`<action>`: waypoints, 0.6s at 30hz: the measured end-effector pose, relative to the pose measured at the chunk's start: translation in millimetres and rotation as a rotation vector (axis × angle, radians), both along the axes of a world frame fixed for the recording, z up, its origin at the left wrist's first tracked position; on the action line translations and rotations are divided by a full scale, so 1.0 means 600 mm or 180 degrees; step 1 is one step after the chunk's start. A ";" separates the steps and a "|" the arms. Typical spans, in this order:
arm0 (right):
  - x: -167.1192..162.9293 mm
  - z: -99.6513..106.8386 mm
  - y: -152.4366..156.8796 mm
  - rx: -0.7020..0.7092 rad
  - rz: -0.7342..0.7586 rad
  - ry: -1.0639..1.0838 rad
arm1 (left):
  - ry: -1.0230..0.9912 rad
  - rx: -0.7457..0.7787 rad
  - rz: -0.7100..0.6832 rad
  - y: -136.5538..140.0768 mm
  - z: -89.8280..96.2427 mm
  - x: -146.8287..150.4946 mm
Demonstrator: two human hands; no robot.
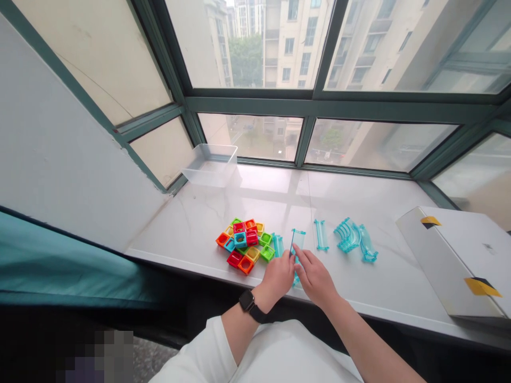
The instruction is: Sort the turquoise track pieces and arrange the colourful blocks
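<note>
My left hand is closed at the front of the sill, its fingers curled around the edge of a clear blue track piece. Close against it, my right hand presses its thumb and fingertips to the same piece. Part of that piece is hidden behind my fingers, and more clear blue plastic shows below them. Just left of my left hand lie other blue track pieces. A heap of red, orange, yellow, green and blue square blocks with round openings sits beside those.
To the right lie a straight blue track, curved blue tracks and another bent piece. A clear plastic bin stands at the back left by the window. A large white box occupies the right end of the marble-look sill.
</note>
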State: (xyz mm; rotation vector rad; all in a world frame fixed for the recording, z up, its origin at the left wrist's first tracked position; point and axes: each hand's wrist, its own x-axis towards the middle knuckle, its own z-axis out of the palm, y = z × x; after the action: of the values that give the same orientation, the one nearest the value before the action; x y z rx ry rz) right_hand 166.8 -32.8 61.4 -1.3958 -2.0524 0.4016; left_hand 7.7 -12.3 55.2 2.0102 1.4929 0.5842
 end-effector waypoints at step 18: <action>0.032 0.005 -0.058 -0.0109 -0.0415 0.0110 | -0.0234 -0.0023 -0.0281 0.014 0.009 0.048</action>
State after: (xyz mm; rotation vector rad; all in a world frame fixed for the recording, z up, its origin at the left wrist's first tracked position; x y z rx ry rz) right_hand 185.9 -67.8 64.4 -1.5228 -1.9226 0.4039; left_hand 36.4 -3.7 60.9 2.0159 1.3541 0.6084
